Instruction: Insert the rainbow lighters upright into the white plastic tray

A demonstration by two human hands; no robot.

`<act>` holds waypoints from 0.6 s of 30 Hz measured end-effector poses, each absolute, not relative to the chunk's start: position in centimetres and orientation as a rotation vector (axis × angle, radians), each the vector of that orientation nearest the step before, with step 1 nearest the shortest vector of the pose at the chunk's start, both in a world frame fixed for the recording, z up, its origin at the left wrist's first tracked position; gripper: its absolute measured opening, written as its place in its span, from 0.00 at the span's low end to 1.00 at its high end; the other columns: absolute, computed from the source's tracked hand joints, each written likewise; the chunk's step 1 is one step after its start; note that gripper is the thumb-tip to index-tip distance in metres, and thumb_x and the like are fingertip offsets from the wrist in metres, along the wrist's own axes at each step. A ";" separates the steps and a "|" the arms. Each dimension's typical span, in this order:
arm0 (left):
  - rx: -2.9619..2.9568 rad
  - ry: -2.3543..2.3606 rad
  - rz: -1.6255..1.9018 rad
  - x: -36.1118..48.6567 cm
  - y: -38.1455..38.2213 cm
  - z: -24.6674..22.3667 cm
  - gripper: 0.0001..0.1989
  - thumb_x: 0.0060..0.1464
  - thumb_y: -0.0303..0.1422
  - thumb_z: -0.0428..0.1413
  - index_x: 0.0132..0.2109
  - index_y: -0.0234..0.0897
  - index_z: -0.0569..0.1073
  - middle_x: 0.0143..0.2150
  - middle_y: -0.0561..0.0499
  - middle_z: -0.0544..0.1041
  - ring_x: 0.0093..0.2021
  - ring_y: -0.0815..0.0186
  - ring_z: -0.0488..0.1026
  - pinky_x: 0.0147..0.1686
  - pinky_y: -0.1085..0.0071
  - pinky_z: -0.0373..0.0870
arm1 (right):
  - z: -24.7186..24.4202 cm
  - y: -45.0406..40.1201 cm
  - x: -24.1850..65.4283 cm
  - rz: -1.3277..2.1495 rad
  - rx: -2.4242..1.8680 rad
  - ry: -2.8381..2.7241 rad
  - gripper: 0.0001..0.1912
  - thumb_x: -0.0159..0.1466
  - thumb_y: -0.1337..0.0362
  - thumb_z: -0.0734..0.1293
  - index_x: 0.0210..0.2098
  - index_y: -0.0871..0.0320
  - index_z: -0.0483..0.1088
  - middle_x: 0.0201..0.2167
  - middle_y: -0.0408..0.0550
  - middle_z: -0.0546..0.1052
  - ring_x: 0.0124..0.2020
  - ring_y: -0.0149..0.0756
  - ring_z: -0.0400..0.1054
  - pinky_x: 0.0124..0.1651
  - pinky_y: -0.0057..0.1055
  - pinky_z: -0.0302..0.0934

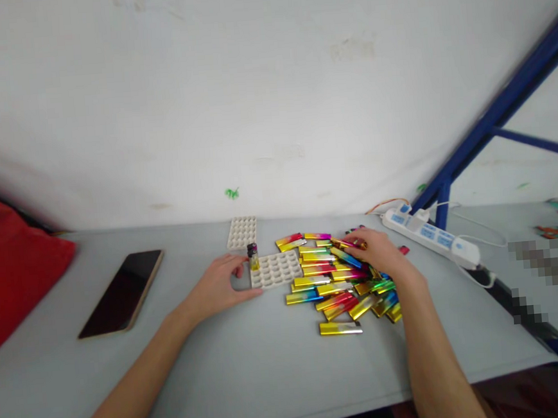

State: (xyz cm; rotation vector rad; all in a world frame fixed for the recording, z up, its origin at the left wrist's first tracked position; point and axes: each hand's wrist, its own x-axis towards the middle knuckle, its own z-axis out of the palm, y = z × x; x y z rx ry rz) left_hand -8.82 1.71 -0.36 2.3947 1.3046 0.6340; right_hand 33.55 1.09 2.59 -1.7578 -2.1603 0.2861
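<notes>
The left hand [224,283] is at the left end of the pale pocketed tray [277,270]. Its fingers are spread wide, with the thumb at the tray's near-left corner and the forefinger beside the far-left corner. This bracketing position probably steadies the light tray against sliding on the surface [253,372].

Two dark-topped upright lighters [255,261], as the items appear to be, stand in the tray just beyond the left forefinger. The pockets presumably support them on end; the other visible pockets hold nothing.

The right hand [381,249] is lowered over the far-right part of the lighter pile [320,269], fingers bent downward. Whether they grip a lighter cannot be told, as the hand and the pile hide the contact. The pile lies flat in loose overlap, to the left of and nearer than the right fingers. Its left side adjoins the tray, which likely keeps the reach between the hands short. One single lighter [340,328] lies apart on the near side.

A second tray [236,239] lies beyond the left fingers, clear of both hands. A phone [121,292] is left of the left fingers; a power strip [436,238] is right of the right fingers.
</notes>
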 end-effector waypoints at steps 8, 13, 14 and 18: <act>2.387 1.311 0.628 -8.6 1.5 -0.1 0.27 0.49 0.57 0.69 0.34 0.41 0.69 0.34 0.52 0.75 0.36 0.56 0.74 0.40 0.63 0.68 | 3.0 0.7 32.8 0.349 -1.723 -2.119 0.11 0.72 0.61 0.71 0.47 0.52 0.87 0.46 0.51 0.89 0.47 0.51 0.84 0.55 0.44 0.73; 2.385 1.303 0.638 -8.6 1.5 -0.2 0.27 0.49 0.57 0.69 0.34 0.42 0.68 0.34 0.52 0.75 0.36 0.56 0.74 0.40 0.63 0.68 | 2.5 0.9 32.1 0.338 -1.644 -1.944 0.10 0.72 0.56 0.70 0.45 0.53 0.83 0.43 0.52 0.89 0.44 0.50 0.83 0.53 0.44 0.73; 2.384 1.306 0.636 -8.7 1.6 -0.2 0.26 0.50 0.57 0.69 0.34 0.42 0.69 0.34 0.52 0.75 0.37 0.56 0.74 0.40 0.63 0.68 | 2.5 0.9 31.9 0.308 -1.631 -1.870 0.11 0.71 0.54 0.70 0.45 0.54 0.81 0.42 0.53 0.89 0.44 0.50 0.83 0.52 0.45 0.72; 2.381 1.303 0.621 -8.7 1.6 -0.5 0.26 0.50 0.57 0.69 0.36 0.41 0.70 0.35 0.51 0.76 0.37 0.55 0.75 0.41 0.62 0.68 | 2.8 1.1 30.2 0.466 -1.449 -1.474 0.21 0.69 0.45 0.72 0.49 0.55 0.77 0.39 0.53 0.88 0.38 0.45 0.80 0.45 0.42 0.72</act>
